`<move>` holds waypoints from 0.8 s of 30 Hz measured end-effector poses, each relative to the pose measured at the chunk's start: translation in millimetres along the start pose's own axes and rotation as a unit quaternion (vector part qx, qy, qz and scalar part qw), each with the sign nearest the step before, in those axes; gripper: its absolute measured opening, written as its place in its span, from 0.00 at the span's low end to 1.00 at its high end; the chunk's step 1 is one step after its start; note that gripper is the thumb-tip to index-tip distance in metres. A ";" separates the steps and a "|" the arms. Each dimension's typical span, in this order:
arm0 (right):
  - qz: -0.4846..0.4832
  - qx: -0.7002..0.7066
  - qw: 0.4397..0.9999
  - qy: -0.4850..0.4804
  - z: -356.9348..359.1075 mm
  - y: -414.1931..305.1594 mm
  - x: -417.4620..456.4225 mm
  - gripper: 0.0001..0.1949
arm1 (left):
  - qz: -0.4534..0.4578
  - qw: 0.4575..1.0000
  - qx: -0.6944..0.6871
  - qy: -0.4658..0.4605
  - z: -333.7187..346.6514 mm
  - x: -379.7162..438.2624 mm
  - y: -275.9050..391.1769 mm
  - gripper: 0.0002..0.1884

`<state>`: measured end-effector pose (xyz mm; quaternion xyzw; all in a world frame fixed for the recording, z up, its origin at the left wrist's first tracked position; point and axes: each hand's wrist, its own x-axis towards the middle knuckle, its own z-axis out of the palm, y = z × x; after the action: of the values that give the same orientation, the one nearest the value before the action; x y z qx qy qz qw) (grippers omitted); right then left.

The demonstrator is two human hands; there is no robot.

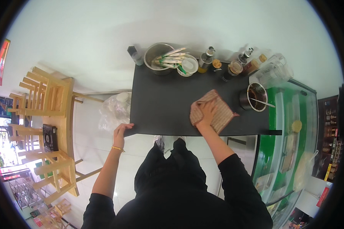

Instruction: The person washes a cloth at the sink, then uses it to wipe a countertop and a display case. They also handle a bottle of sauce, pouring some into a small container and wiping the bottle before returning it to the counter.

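Note:
A dark table (160, 100) stands in front of me. My right hand (207, 113) lies flat on a reddish-brown checked cloth (223, 114), pressing it against the tabletop near the front edge. One part of the cloth is folded over beside the fingers. At the table's left front corner, my left hand (123, 130) rests with its fingertips on the edge and holds nothing. To the right of the cloth is a metal pot (248, 100) with dark contents and a spoon (262, 102) across its rim.
Along the wall stand a steel pot (152, 51), wrapped utensils (172, 58), white bowls (189, 65), an oil dispenser (205, 60), jars (231, 70) and clear pitchers (272, 71). A green-lined display case (286, 114) adjoins at right. Plastic bags (114, 111) and a wooden table with upturned stools (70, 114) are left.

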<state>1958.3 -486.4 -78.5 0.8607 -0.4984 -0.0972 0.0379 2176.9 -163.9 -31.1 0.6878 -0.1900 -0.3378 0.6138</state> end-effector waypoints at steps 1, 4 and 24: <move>-0.012 -0.017 0.999 0.036 4.8 -24.4 2.0 0.34 | 0.001 1.000 0.009 0.007 2.4 -1.3 1.2 0.19; -0.063 -0.040 0.996 0.056 12.4 -92.5 -1.7 0.32 | -0.025 0.999 0.014 0.044 7.2 -6.7 8.4 0.19; -0.447 0.131 0.861 0.206 -22.2 -206.1 39.9 0.31 | -0.008 0.999 0.038 0.034 13.9 -8.9 31.7 0.35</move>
<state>2157.4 -418.4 -95.3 0.9884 -0.0494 0.1423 -0.0210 2165.9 -173.4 1.5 0.7234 -0.1764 -0.3116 0.5903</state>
